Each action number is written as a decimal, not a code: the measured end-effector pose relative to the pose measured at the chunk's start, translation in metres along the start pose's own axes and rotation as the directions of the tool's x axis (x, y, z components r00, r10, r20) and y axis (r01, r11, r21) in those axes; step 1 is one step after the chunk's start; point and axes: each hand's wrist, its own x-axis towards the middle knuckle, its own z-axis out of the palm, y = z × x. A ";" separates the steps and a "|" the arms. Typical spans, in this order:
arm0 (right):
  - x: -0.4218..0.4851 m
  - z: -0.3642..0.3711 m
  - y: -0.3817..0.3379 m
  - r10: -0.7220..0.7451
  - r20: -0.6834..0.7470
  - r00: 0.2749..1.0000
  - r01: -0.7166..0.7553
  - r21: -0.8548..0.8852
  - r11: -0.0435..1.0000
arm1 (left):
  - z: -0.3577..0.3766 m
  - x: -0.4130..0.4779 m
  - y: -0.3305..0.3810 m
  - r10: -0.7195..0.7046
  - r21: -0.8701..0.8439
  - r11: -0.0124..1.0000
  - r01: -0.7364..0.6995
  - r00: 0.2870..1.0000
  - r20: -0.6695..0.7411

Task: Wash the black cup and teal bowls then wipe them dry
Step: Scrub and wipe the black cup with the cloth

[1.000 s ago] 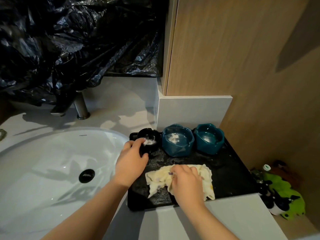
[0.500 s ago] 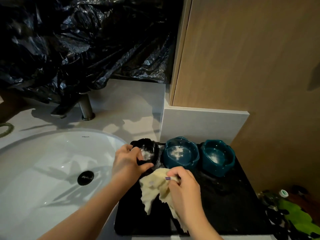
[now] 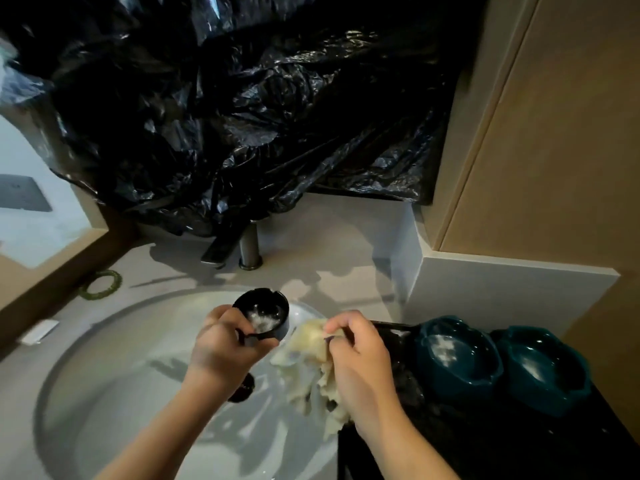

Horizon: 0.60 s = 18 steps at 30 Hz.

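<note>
My left hand (image 3: 225,348) grips the black cup (image 3: 265,315) and holds it tilted over the white sink (image 3: 104,368); white residue shows inside the cup. My right hand (image 3: 363,362) clutches a crumpled pale yellow cloth (image 3: 308,362) just to the right of the cup, above the sink's right rim. Two teal bowls stand side by side on the black tray (image 3: 485,441) at the right: the nearer bowl (image 3: 457,358) and the farther bowl (image 3: 543,368), both with white residue inside.
A metal faucet (image 3: 247,245) stands behind the sink under a crumpled black plastic sheet (image 3: 242,109). A green ring (image 3: 100,285) lies on the counter at the left. A wooden cabinet (image 3: 554,133) rises at the right. The drain (image 3: 242,389) shows below my left wrist.
My left hand lifted the black cup off the tray and carried it left over the sink. My right hand picked the cloth up from the tray and followed it.
</note>
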 end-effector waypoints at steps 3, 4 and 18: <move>0.019 0.043 -0.002 0.027 -0.084 0.996 -0.029 -0.025 0.999 | -0.018 0.011 -0.027 -0.013 0.069 0.998 0.013 1.000 -0.001; 0.025 0.056 -0.003 0.038 -0.104 0.994 -0.040 -0.025 0.999 | -0.024 0.015 -0.037 -0.019 0.058 0.998 0.018 1.000 0.016; 0.129 0.121 -0.049 0.313 -0.256 0.915 -0.280 0.157 0.947 | -0.030 0.061 -0.088 0.079 -0.160 0.985 -0.058 0.988 0.134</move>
